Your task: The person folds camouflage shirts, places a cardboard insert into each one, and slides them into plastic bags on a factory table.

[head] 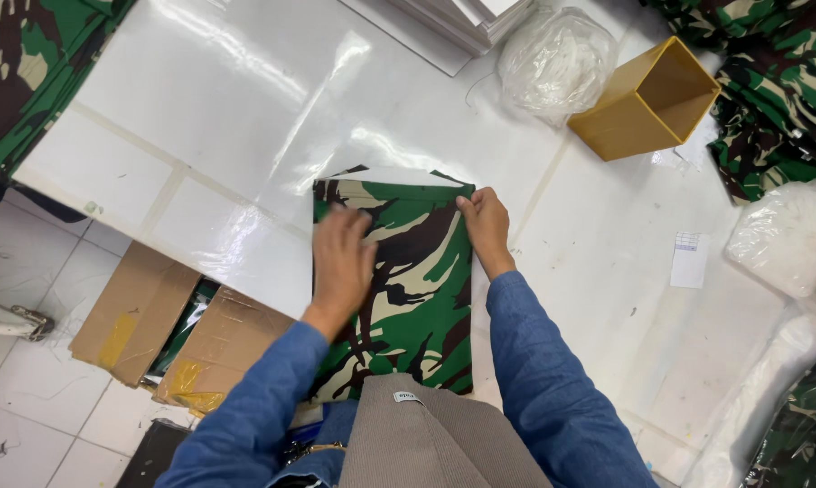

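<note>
A folded green, brown and tan camouflage cloth rectangle (pixel 406 289) lies on the white table (pixel 245 117), long axis running away from the person; left hand (pixel 340 262) presses flat, right hand (pixel 486 226) pinches its far right corner.

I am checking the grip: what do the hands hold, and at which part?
Right hand pinches the folded camouflage cloth at its top right corner; left hand lies flat on it.

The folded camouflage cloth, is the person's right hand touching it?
Touching. The head view shows the right hand with its fingers pressed on the top right corner of the folded camouflage cloth, no gap between them.
</note>
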